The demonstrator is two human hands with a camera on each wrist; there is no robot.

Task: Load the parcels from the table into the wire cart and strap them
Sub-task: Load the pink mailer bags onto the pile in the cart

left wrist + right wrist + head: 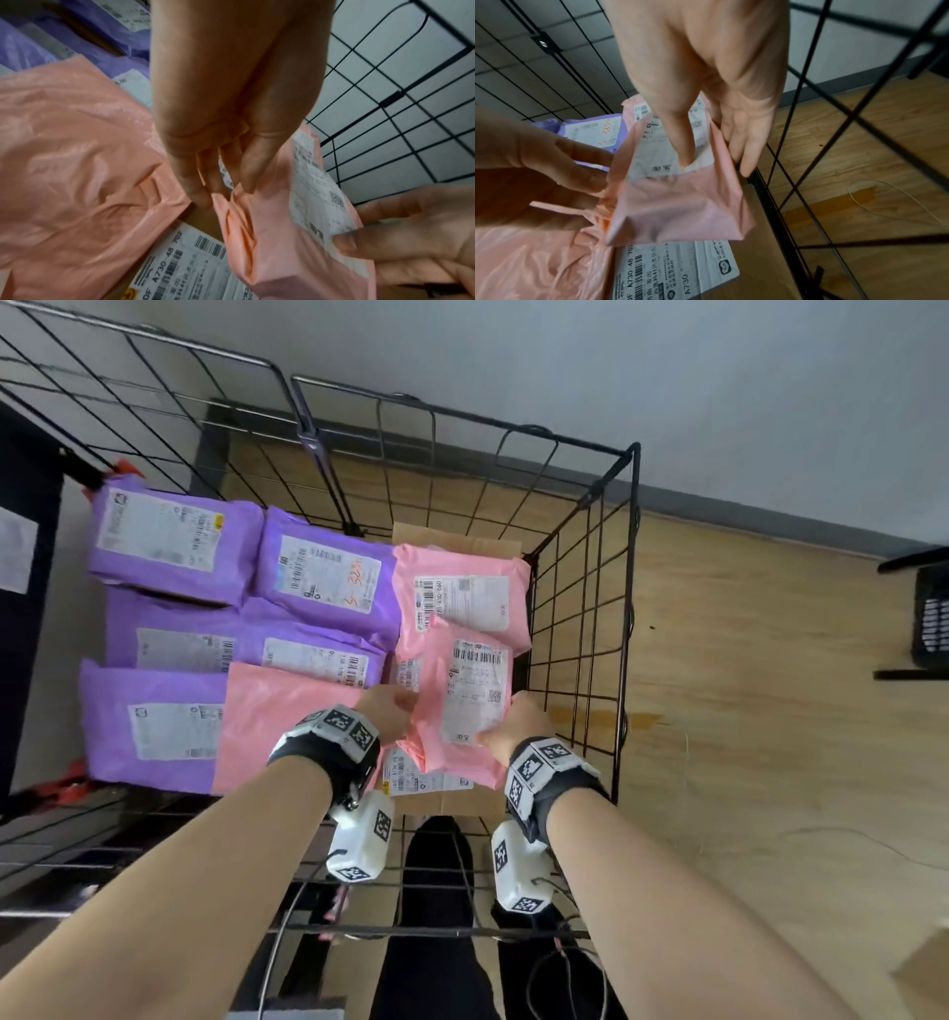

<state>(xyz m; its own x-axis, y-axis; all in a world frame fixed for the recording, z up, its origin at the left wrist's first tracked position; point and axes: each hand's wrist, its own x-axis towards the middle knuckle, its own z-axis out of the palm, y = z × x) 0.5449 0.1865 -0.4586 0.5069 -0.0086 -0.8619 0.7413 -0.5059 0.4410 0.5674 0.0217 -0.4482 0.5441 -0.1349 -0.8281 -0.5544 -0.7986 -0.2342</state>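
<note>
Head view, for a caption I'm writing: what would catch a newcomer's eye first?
Both hands hold a small pink parcel by its edges over the wire cart's right side: left hand on its left edge, right hand at its lower right corner. Left of it, purple parcels cover the cart's load, with another pink parcel behind.

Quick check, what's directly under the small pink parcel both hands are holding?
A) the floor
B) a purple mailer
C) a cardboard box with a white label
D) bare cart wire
C: in the right wrist view the small pink parcel, held by the left hand and right hand, hangs over a cardboard box bearing a white label.
</note>
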